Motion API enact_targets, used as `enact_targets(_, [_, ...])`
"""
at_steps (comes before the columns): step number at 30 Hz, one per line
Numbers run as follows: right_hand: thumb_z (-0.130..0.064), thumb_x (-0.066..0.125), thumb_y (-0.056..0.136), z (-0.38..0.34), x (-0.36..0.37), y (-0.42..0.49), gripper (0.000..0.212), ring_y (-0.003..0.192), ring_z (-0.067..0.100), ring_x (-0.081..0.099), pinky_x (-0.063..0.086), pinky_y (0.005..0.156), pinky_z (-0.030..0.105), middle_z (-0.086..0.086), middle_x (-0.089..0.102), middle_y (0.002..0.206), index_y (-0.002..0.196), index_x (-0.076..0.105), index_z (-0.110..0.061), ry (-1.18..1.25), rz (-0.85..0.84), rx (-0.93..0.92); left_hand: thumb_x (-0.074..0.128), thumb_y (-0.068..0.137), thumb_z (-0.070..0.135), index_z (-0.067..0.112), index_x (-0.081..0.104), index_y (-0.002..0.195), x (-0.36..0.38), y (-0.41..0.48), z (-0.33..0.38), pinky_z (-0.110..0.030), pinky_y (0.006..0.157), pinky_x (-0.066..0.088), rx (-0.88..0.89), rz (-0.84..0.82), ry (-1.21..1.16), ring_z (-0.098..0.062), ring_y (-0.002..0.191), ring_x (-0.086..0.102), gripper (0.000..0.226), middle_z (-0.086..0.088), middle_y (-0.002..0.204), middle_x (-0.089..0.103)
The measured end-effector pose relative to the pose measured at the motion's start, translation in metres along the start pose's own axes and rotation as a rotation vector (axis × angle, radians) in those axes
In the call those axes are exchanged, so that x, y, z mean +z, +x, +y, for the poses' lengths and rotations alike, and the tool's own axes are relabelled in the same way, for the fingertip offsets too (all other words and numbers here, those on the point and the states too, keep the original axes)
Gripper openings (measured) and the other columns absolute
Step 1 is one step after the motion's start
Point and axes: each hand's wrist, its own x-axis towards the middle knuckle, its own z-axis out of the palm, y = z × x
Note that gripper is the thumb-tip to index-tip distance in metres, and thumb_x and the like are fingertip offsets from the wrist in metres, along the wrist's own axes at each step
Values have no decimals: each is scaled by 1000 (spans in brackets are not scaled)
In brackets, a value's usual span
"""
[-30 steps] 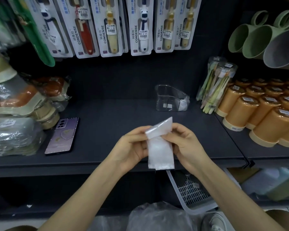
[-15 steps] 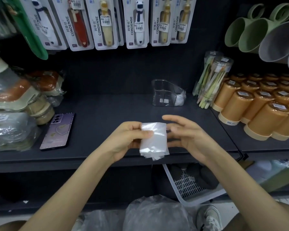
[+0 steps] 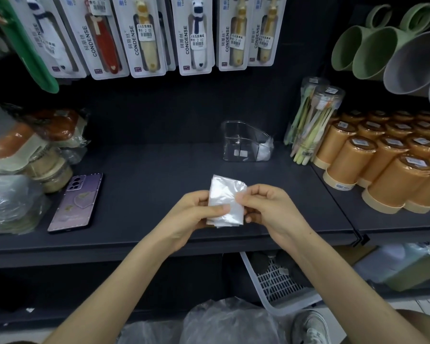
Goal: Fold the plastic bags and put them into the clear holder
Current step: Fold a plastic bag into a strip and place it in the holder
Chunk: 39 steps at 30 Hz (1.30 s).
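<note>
Back of shelf [image 3: 147,175]: clear holder [image 3: 243,142] w/ some white bags [image 3: 265,151] in its right end. Nearer, above shelf front, the folded bag [image 3: 225,202] sits btwn both grips: left grip [image 3: 194,214] pinches its left side, right grip [image 3: 271,209] its right edge.

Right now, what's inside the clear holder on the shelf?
The clear holder has whitish folded plastic bags tucked in its right end. Two small white patches show low at its front. How many bags lie there cannot be told, since they overlap.
</note>
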Motion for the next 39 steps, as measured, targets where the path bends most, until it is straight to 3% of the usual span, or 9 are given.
enact_targets(8, [-26, 72, 83, -4, -12, 11, 17, 61, -7, 57, 42, 56, 11, -10, 66, 75, 96, 69, -17, -141, 42, -107, 70, 83, 3, 0, 71, 97, 4, 22, -3, -22, 65, 53, 92, 80, 179, -16, 76, 70, 14, -9, 90, 75])
enact_targets(15, [-13, 71, 84, -10, -27, 40, 20, 48, -3, 49, 38, 50, 9, -7, 57, 52, 67, 67, -3, -73, 197, -191, 74, 81, 10, 9, 72, 85, -1, 50, 3, -17, 62, 50, 138, 54, 304, -8, 68, 65, 4, 1, 79, 73])
enact_targets(17, [-23, 71, 83, -10, -31, 47, 16, 60, -4, 57, 42, 59, 12, -8, 66, 65, 76, 71, -9, -63, 167, -156, 74, 81, 8, 10, 72, 81, -3, 60, 4, -16, 60, 49, 157, 87, 288, -7, 63, 62, 3, 2, 76, 72])
enact_targets(20, [-47, 65, 75, -7, -36, 57, 41, 89, 7, 66, 47, 74, 22, -5, 74, 94, 101, 71, -16, -74, -8, -60, 73, 81, 5, 10, 72, 81, -3, 80, 2, -17, 59, 49, 186, 135, 272, -8, 61, 60, 5, -3, 76, 72])
enact_targets(25, [-12, 70, 85, 1, -42, 77, 8, 66, 5, 57, 45, 59, 15, -1, 66, 70, 78, 72, -8, -101, 175, -88, 73, 82, 10, 10, 72, 86, 1, 108, 1, -20, 66, 53, 161, 94, 295, -10, 66, 63, 4, -6, 81, 72])
enact_targets(27, [-9, 71, 83, -1, -48, 85, 10, 58, 2, 52, 42, 52, 10, 1, 61, 67, 73, 71, -6, -101, 255, -81, 75, 80, 18, 17, 71, 92, -2, 123, 3, -22, 76, 54, 175, 109, 311, -11, 76, 66, 13, -3, 91, 73])
enact_targets(31, [-10, 74, 81, -11, -72, 99, 10, 57, 5, 49, 38, 47, 5, 2, 59, 70, 72, 70, -8, -149, 400, -70, 80, 75, 31, 20, 57, 121, -19, 169, 15, -24, 90, 46, 317, 408, 560, -11, 99, 56, 53, 2, 111, 55])
enact_targets(36, [-8, 76, 79, -18, -94, 114, 10, 57, 9, 46, 34, 42, 5, 3, 55, 66, 86, 69, -4, -156, 503, -45, 83, 57, 54, 16, 16, 153, -30, 221, 30, -38, 115, 31, 123, 238, 522, -17, 139, 33, 123, -5, 154, 28])
enact_targets(39, [-9, 77, 78, -18, -103, 118, 20, 58, 10, 46, 35, 41, 6, 4, 56, 68, 93, 68, -2, -152, 518, -16, 86, 63, 40, 15, 8, 154, -29, 237, 30, -34, 117, 27, 80, 199, 439, -16, 142, 29, 123, -4, 158, 25])
